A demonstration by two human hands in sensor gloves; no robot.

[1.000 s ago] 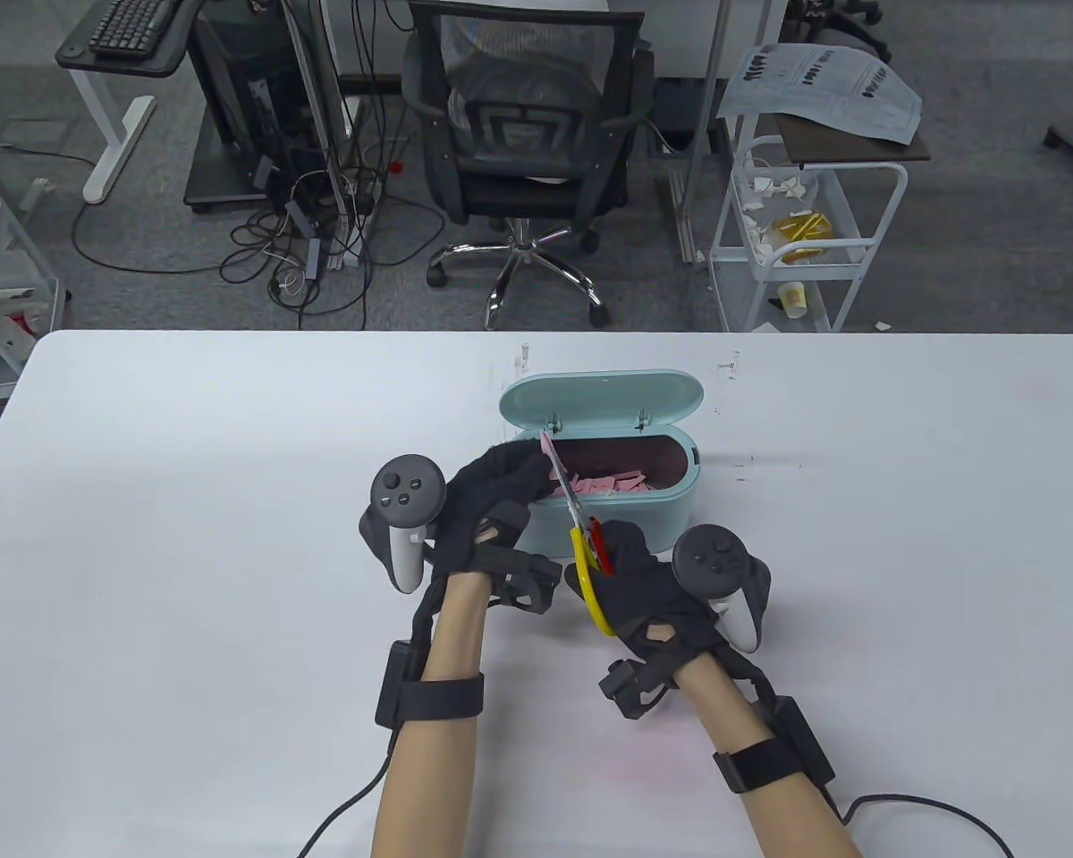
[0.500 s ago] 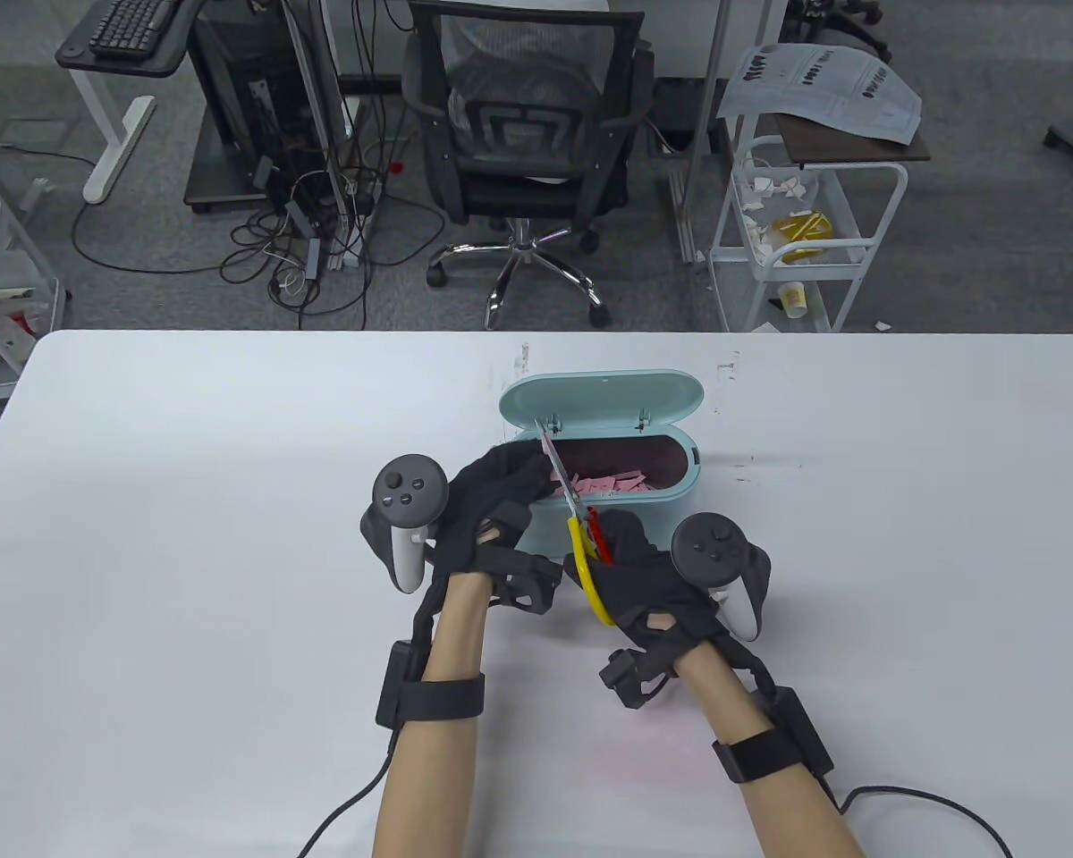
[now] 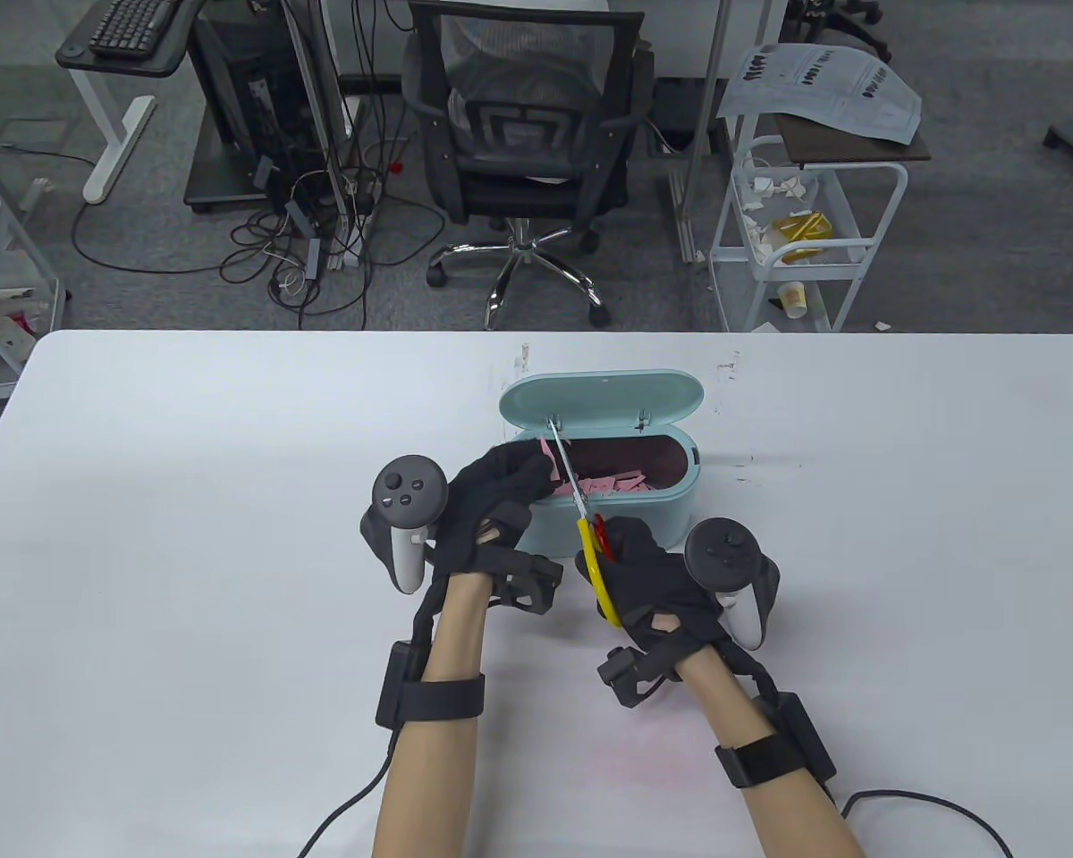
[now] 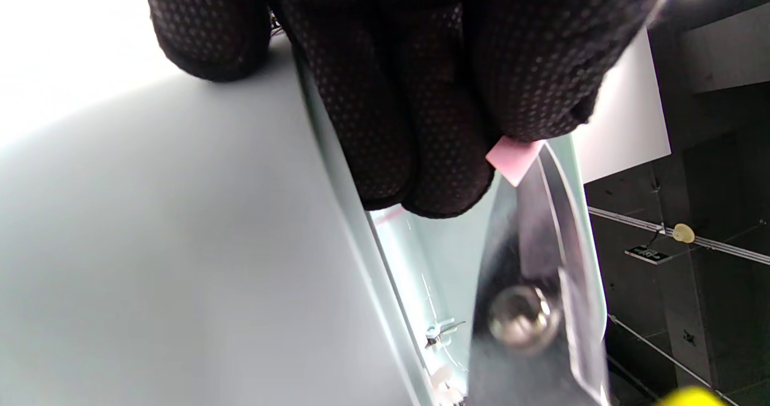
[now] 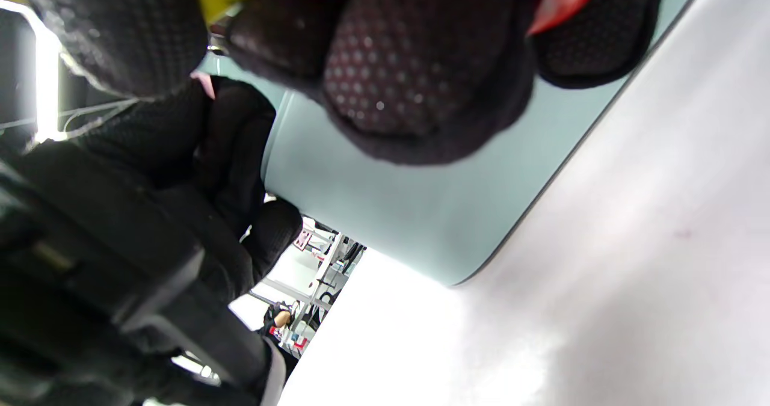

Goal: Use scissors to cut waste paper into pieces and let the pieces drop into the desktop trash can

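Left hand (image 3: 501, 487) pinches a pink paper scrap (image 4: 511, 159) over the left end of the open trash can (image 3: 621, 523), mid-table. Right hand (image 3: 648, 581) grips the scissors (image 3: 581, 509), blades alongside the scrap, just right of the left fingertips (image 4: 445, 171).

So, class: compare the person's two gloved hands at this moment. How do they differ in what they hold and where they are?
The left hand pinches a pink paper scrap at the teal trash can's left end; the right hand grips the scissors by their yellow and red handles. The left hand reaches over the can's rim, the right hand stays in front of the can. Both wear black gloves.
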